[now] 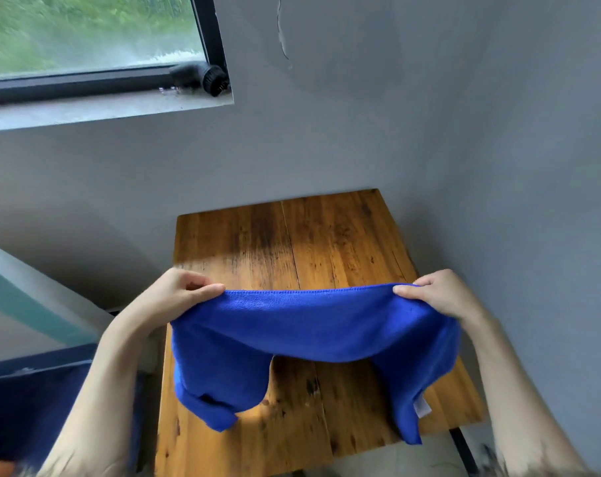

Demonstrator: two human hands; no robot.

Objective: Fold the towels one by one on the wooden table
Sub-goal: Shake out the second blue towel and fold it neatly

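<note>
Both bare hands hold one bright blue microfibre towel (312, 325) up above the wooden plank table (292, 246). The left hand (185, 292) pinches the towel's upper left corner, thumb lying along the stitched top hem and fingers curled behind the cloth. The right hand (440, 294) grips the upper right corner the same way, thumb on the near face and fingers tucked behind. Between the two hands the top hem runs nearly level and taut, while the cloth below sags in a broad fold. Two ends hang down toward the tabletop: the left one is bunched and doubled over at its tip, and the right one carries a small white label (422, 406) near its lower edge. Whether either hanging end touches the wood cannot be told. Behind the table stands a plain grey wall (429, 115), with a dark-framed window (96, 39) at upper left and a black round object (202, 77) resting on its sill.
</note>
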